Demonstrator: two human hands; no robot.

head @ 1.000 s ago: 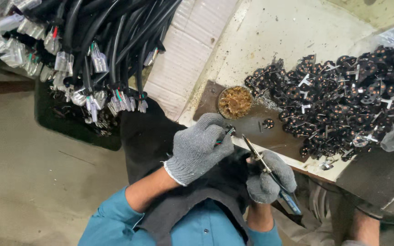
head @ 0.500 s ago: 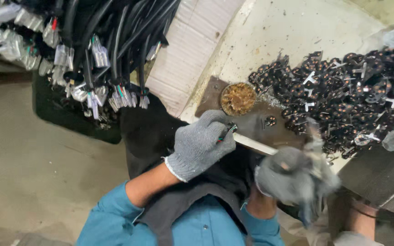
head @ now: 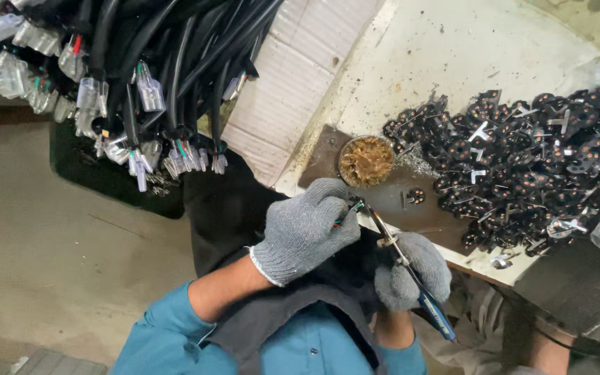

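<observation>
Thin coloured wires (head: 345, 215) are pinched in the gloved left hand (head: 307, 232); a soldering iron (head: 411, 274) is gripped in the right hand (head: 411, 271), tip meeting them.

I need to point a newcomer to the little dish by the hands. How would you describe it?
Start at the pale bench top and its heap of small black parts. Left of the heap, on a dark plate, sits a small round dish. It alone holds a brown, crumbly mass.
</observation>
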